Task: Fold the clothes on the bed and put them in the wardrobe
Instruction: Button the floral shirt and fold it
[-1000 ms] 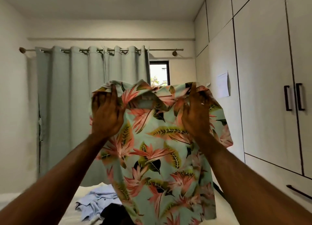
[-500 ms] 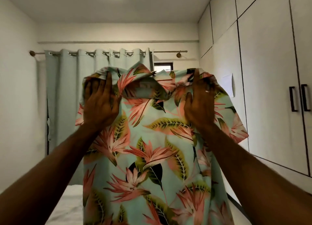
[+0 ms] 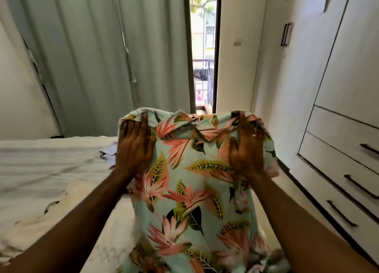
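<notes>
We looked down on a bedroom: pale grey-green curtains (image 3: pixel 102 57) covered most of the far wall, w/ a narrow strip of open window (image 3: pixel 204 47) showing a street scene beyond. The white wardrobe (image 3: pixel 352 67) ran along the right side, its drawers (image 3: pixel 338 160) fitted w/ dark bar handles. The bed (image 3: pixel 45 170), in a rumpled white sheet, filled the left and lower left; another pale garment (image 3: pixel 108 153) lay on it, mostly hidden behind the left wrist.

The floral shirt (image 3: pixel 190 190), mint green w/ pink flowers and yellow-green leaves, hung in the air above the bed's right edge, collar up, its lower part falling out of frame at the bottom. We held it at both shoulders. Left hand (image 3: pixel 134 149): back of hand toward the camera, fingers spread on the near side of the cloth, fingertips curled over the bunched top edge, so that grip was gripping the shirt. Right hand (image 3: pixel 247 151): the same pose on the other shoulder, fingers reaching up over the gathered fabric and holding it. Thumbs on both sides lay on the cloth. Both forearms were bare.
</notes>
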### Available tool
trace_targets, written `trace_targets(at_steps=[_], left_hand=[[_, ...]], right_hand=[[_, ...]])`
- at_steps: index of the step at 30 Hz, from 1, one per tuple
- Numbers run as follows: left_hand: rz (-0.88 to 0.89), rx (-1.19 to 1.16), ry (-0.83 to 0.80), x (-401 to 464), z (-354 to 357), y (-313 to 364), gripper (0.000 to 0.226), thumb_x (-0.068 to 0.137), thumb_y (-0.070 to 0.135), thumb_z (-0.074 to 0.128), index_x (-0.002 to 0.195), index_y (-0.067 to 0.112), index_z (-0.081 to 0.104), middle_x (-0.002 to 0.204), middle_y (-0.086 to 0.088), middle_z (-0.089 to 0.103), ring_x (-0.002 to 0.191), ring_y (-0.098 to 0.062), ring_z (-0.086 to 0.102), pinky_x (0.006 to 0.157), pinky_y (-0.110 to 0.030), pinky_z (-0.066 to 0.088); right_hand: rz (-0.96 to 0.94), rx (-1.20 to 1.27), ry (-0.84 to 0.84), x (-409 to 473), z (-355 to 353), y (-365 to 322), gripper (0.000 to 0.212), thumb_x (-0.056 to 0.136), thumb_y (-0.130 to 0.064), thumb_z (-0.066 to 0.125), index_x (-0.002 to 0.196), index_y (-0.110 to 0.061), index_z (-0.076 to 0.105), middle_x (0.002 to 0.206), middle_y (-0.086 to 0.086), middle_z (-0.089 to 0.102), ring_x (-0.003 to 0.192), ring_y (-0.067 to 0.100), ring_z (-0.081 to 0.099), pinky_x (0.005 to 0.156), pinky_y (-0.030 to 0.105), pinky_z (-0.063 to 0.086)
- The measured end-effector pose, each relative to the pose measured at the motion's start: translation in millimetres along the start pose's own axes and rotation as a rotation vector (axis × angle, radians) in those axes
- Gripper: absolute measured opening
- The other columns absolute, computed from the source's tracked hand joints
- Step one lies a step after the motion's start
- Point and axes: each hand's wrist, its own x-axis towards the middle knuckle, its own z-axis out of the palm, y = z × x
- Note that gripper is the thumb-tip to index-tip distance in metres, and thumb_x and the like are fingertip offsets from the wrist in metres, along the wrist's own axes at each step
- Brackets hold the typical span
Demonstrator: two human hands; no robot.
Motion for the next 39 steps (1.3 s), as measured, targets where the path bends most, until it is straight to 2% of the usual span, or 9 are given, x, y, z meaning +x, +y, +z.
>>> trace_targets(at_steps=[5,11,15,20,23,28,32,36,39], left_hand=[[-0.026,0.001,-0.16,-29,88,-12,0.069,0.096,0.031,0.046,0.155,0.001,0.029,0.142,-0.028,0.05,0.131,-0.042,0.045,0.122,-0.051,0.017],[-0.047,0.02,-0.23,-55,167,-36,0.07,0.095,0.03,0.047,0.157,0.004,0.027,0.154,-0.022,0.041,0.141,-0.039,0.037,0.123,-0.054,0.017],[-0.269,0.065,-0.793,-34,242,-68,0.076,0.098,0.055,0.029,0.162,0.022,0.005,0.169,-0.006,0.011,0.155,-0.029,0.011,0.121,-0.057,0.01],[-0.521,-0.023,-1.198,-45,304,-80,0.072,0.101,0.066,0.029,0.159,0.04,-0.005,0.169,0.008,-0.01,0.156,-0.019,-0.002,0.116,-0.068,-0.005],[-0.528,-0.023,-1.153,-58,309,-75,0.067,0.102,0.063,0.027,0.16,0.04,0.003,0.169,0.008,-0.007,0.156,-0.019,0.0,0.116,-0.067,-0.007],[-0.527,0.012,-0.805,-72,300,-77,0.061,0.104,0.045,0.04,0.158,0.022,0.026,0.165,-0.004,0.025,0.152,-0.021,0.023,0.12,-0.061,0.001],[-0.568,0.186,-0.566,-82,258,-85,0.041,0.09,0.046,0.065,0.117,0.016,0.056,0.096,-0.021,0.068,0.095,-0.042,0.065,0.098,-0.06,0.038],[-0.622,0.125,-0.67,-95,229,-110,0.048,0.082,0.058,0.074,0.075,0.012,0.062,0.065,-0.008,0.06,0.062,-0.03,0.058,0.061,-0.036,0.044],[-0.698,-0.053,-0.828,-96,229,-131,0.025,0.087,0.03,0.077,0.078,0.007,0.074,0.068,-0.009,0.066,0.063,-0.025,0.059,0.061,-0.031,0.041]], right_hand=[[0.07,0.022,-0.099,-27,72,46,0.08,0.092,-0.02,0.052,0.162,-0.018,0.013,0.132,0.03,0.059,0.108,0.045,0.061,0.114,0.038,0.026],[0.065,0.055,-0.218,-37,151,96,0.075,0.091,-0.027,0.037,0.161,-0.026,0.008,0.109,0.026,0.065,0.069,0.028,0.057,0.07,0.041,0.053],[0.149,-0.112,-0.677,-14,242,151,0.082,0.094,-0.033,0.047,0.162,-0.027,0.001,0.162,0.012,0.031,0.147,0.033,0.031,0.119,0.054,0.026],[0.359,-0.212,-1.141,-17,289,179,0.08,0.097,-0.062,0.033,0.157,-0.038,-0.014,0.169,0.0,-0.012,0.156,0.026,-0.002,0.12,0.065,0.004],[0.343,-0.14,-1.022,-34,275,178,0.067,0.104,-0.057,0.026,0.158,-0.039,-0.009,0.168,-0.007,-0.012,0.156,0.016,-0.004,0.119,0.065,-0.003],[0.674,-0.256,-0.62,-42,241,185,0.068,0.091,-0.069,0.046,0.146,-0.029,0.039,0.147,0.006,0.05,0.131,0.034,0.05,0.112,0.061,0.028],[0.918,-0.215,-0.751,-48,210,202,0.081,0.074,-0.087,0.053,0.127,-0.025,0.061,0.126,0.011,0.063,0.115,0.036,0.059,0.099,0.049,0.043],[0.912,-0.007,-0.688,-52,193,216,0.051,0.079,-0.061,0.074,0.1,-0.014,0.078,0.099,0.012,0.075,0.091,0.03,0.068,0.083,0.037,0.055],[0.842,-0.2,-0.583,-46,196,211,0.035,0.085,-0.052,0.072,0.097,-0.019,0.077,0.095,0.009,0.074,0.088,0.03,0.066,0.09,0.044,0.051]])
